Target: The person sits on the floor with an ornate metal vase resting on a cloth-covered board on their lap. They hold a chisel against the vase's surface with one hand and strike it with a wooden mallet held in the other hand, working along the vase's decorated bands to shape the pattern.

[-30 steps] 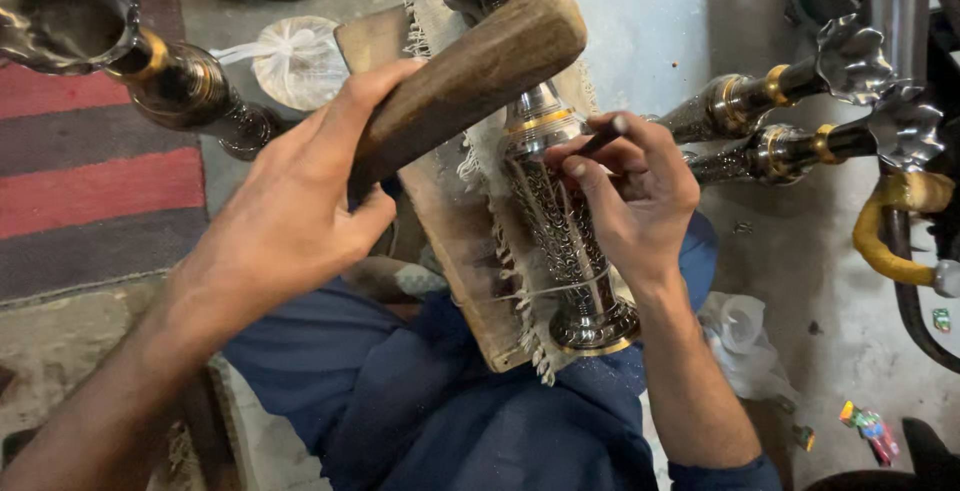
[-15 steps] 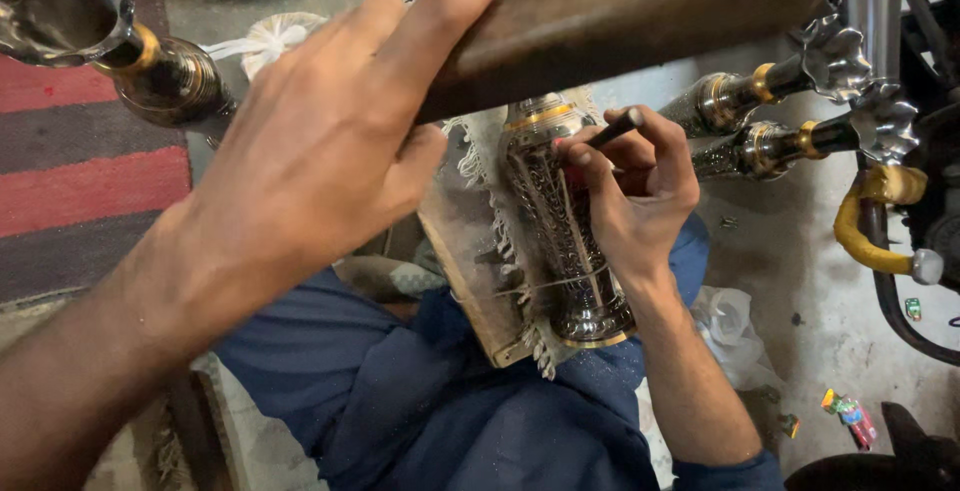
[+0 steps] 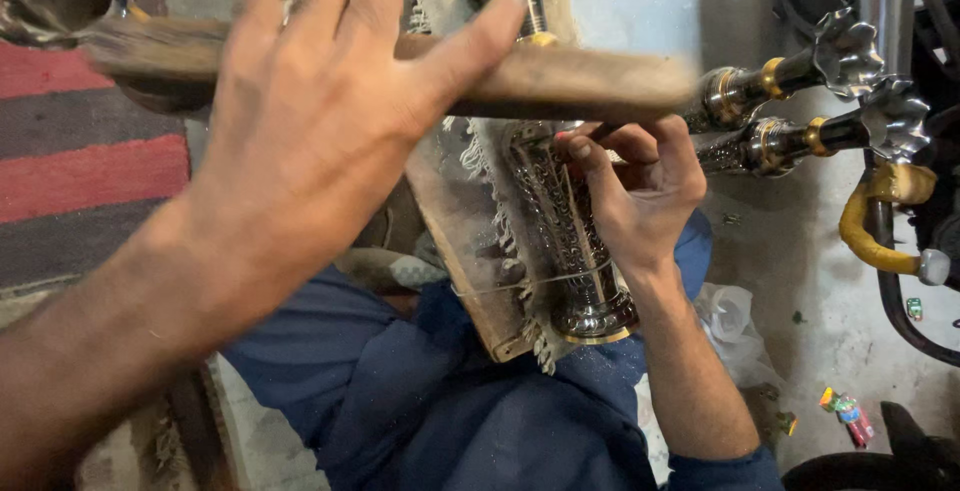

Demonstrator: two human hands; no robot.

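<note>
Where engraved metal vase (image 3: 575,251) lies lengthwise on fringed cloth over wooden board (image 3: 455,241) across lap, long axis runs away from body, base nearest. Right hand (image 3: 640,196) rests on vase's upper body, fingers pinching thin chisel (image 3: 590,136). Left hand (image 3: 320,121) raised above, clenched round wooden mallet (image 3: 560,81), held crosswise, blurred. Similar metal pieces (image 3: 800,101) lie right.

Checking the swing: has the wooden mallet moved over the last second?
Yes. The mallet in the left hand swung from tilted to level, above the metal vase.

Wood mallet (image 3: 560,81) raised over engraved vase (image 3: 570,241)
</note>
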